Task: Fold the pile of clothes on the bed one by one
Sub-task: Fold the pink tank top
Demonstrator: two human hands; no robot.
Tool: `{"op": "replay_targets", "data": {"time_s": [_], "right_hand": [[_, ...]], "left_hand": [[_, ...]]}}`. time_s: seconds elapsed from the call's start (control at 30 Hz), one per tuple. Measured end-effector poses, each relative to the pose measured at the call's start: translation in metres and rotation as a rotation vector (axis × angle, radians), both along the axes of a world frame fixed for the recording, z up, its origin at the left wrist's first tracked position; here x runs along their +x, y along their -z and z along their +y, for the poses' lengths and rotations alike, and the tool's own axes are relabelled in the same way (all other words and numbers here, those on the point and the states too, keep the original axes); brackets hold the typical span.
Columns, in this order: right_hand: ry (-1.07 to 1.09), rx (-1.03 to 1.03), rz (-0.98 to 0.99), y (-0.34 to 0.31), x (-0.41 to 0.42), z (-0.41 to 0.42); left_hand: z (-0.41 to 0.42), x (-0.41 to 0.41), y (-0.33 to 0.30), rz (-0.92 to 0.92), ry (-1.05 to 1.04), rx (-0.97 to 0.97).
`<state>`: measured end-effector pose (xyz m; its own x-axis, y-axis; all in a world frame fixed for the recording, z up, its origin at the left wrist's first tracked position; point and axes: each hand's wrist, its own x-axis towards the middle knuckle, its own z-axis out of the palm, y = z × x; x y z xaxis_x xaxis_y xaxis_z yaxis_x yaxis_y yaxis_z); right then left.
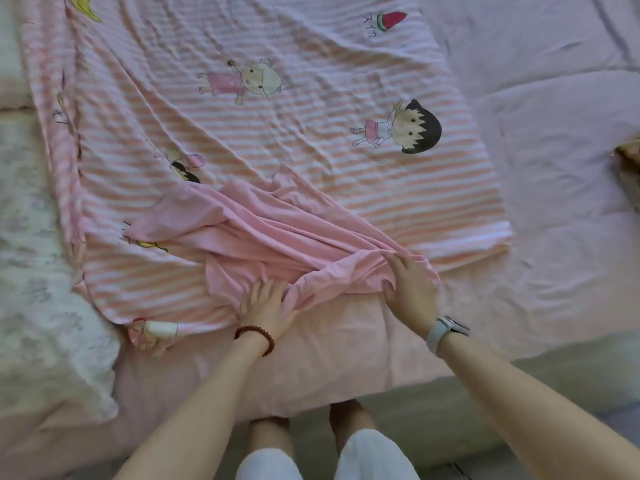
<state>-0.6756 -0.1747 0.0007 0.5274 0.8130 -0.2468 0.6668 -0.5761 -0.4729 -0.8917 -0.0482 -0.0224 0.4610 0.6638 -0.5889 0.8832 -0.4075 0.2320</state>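
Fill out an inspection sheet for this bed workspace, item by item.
Surface: bed, pale pink cover, wrinkled.
Job's things: plain pink cloth, bunched, lying on the striped cartoon-print sheet, which is spread flat.
Clutter: white patterned bedding at the left edge; brownish item at the right edge, unclear.
Grippers: left hand presses on the pink cloth; right hand grips its bunched edge.
Cables: nothing seen.
Surroundings: floor below the bed, person's legs in view.

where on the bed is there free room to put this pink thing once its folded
Bare pink bedsheet lies right of the striped cartoon sheet, and a strip runs along the near edge below both hands. It is crowded where the plain pink cloth bunches under the left hand and right hand.
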Motion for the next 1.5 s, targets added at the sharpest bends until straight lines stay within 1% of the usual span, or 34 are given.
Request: {"op": "replay_targets", "data": {"time_s": [0.07, 0.13, 0.2, 0.23, 0.27, 0.3, 0.37, 0.43, 0.47, 0.5, 0.57, 0.63, 0.77, 0.83, 0.93, 1.03, 1.13, 1.3, 1.4, 1.5], "right_hand": [[-0.218, -0.01, -0.076, 0.013, -0.016, 0.021], [-0.414, -0.11, -0.149, 0.028, -0.023, 0.038], [-0.504, -0.274, -0.164, 0.041, -0.024, 0.047], [-0.546, -0.277, -0.2, 0.045, -0.023, 0.049], [-0.568, -0.236, -0.244, 0.047, -0.023, 0.048], [-0.547, -0.199, -0.245, 0.049, -0.022, 0.045], [-0.446, -0.203, -0.066, 0.039, -0.023, 0.037], [-0.244, -0.187, 0.147, 0.027, -0.021, 0.027], [-0.16, -0.146, 0.19, 0.018, -0.018, 0.024], [-0.109, -0.101, 0.219, 0.008, -0.015, 0.021], [-0.096, -0.051, 0.274, -0.018, -0.008, 0.018], [-0.112, -0.014, 0.317, -0.046, -0.003, 0.019], [-0.073, 0.126, 0.334, -0.112, 0.012, 0.034], [-0.036, 0.229, 0.31, -0.147, 0.02, 0.043], [0.055, 0.391, 0.246, -0.201, 0.038, 0.053], [0.118, 0.523, 0.188, -0.253, 0.055, 0.058], [0.159, 0.631, 0.109, -0.297, 0.069, 0.062], [0.207, 0.705, 0.007, -0.354, 0.089, 0.058], [0.19, 0.649, -0.051, -0.376, 0.098, 0.051], [0.154, 0.566, -0.18, -0.394, 0.106, 0.041]], "left_hand": [[0.003, -0.007, 0.008, 0.027, 0.018, -0.015], [0.005, -0.011, 0.018, 0.059, 0.035, -0.031], [0.006, -0.01, 0.027, 0.077, 0.051, -0.04], [0.004, -0.009, 0.031, 0.078, 0.039, -0.027], [0.002, -0.008, 0.036, 0.067, 0.01, -0.019], [0.0, -0.007, 0.038, 0.044, -0.035, -0.017], [-0.002, -0.006, 0.036, -0.048, -0.122, -0.005], [0.0, -0.006, 0.024, -0.238, -0.156, -0.002], [0.003, -0.006, 0.015, -0.351, -0.167, -0.011], [0.007, -0.004, -0.001, -0.412, -0.184, -0.054], [0.021, -0.001, -0.031, -0.476, -0.209, -0.162], [0.041, 0.003, -0.057, -0.554, -0.189, -0.242], [0.077, 0.024, -0.128, -0.656, -0.076, -0.272], [0.088, 0.038, -0.166, -0.642, 0.043, -0.26], [0.099, 0.058, -0.218, -0.62, 0.247, -0.124], [0.113, 0.078, -0.262, -0.75, 0.35, 0.037], [0.127, 0.092, -0.307, -0.894, 0.345, 0.132], [0.145, 0.097, -0.364, -0.965, 0.326, 0.295], [0.149, 0.098, -0.389, -0.996, 0.26, 0.342], [0.148, 0.101, -0.412, -1.015, 0.256, 0.357]]}}
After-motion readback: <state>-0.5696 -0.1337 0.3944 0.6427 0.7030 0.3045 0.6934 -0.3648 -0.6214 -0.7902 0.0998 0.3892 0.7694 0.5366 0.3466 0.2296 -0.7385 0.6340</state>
